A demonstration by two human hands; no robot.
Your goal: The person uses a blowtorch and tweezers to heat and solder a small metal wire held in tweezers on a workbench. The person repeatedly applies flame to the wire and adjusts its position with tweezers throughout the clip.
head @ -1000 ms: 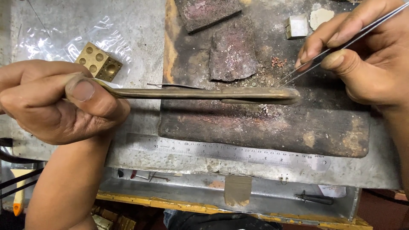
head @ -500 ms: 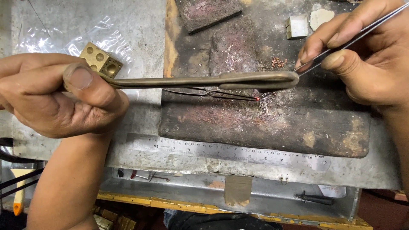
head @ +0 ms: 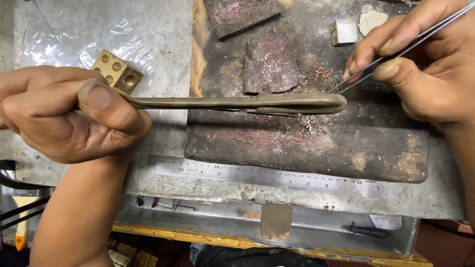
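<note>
Nearest me, a steel ruler (head: 267, 176) lies along the front edge of the metal bench top (head: 435, 198), just before the dark scorched slab (head: 307, 148). My left hand (head: 69, 113) pinches the handle end of long brass tongs (head: 232, 103) between thumb and fingers, holding them level over the slab; beneath their rounded tip sits a thin wire (head: 277, 113) with a glowing red end. My right hand (head: 420, 69) presses fine tweezers (head: 396, 52) together between thumb and forefinger, their points just beside the tongs' tip. Farther off, a brass dapping block (head: 116, 70) rests on clear plastic (head: 59, 44), and a small grey cube (head: 345, 30) stands beyond the slab.
</note>
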